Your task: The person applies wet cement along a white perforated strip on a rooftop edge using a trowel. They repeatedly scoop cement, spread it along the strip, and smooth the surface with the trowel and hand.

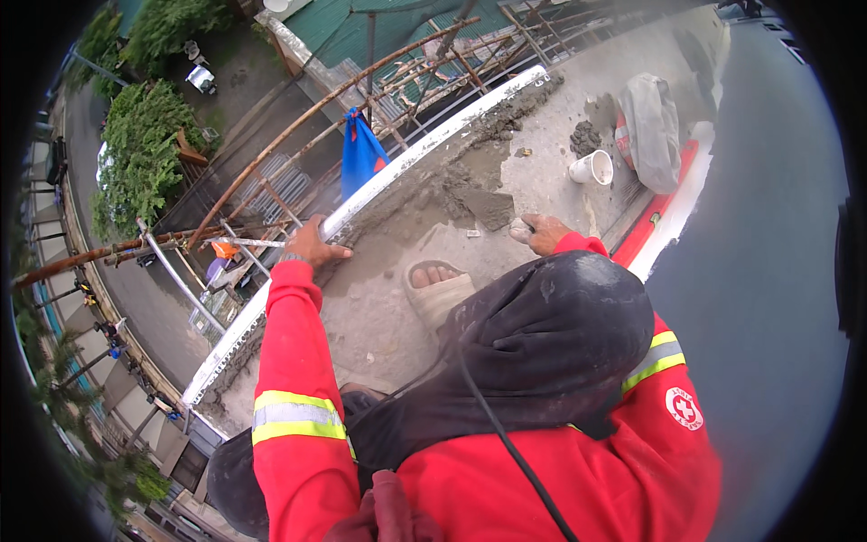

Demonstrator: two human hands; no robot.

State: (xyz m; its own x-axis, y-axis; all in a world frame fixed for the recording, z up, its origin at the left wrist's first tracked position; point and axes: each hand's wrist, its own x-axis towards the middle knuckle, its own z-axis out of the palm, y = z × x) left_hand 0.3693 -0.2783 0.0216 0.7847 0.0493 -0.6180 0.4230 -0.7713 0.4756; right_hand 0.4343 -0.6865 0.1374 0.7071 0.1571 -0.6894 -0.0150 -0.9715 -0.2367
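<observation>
My right hand (547, 234) is closed round the handle of a trowel. The trowel's flat blade (490, 209), smeared with grey mortar, lies on the ledge to the left of that hand. Wet mortar (424, 194) runs in a rough band along the inner side of a long white edge strip (442, 133). At the strip's left part my left hand (318, 245) grips it, thumb on the mortar side and the other fingers partly hidden over the outer side. My sandalled foot (440, 282) stands on the concrete between my hands.
Beyond the strip is a drop with rusty scaffold pipes (316, 117) and a blue cloth (358, 155). On the right are a white cup (591, 169), a mortar lump (585, 138), a pale sack (650, 131) and a red level (657, 213) beside a grey wall (768, 226).
</observation>
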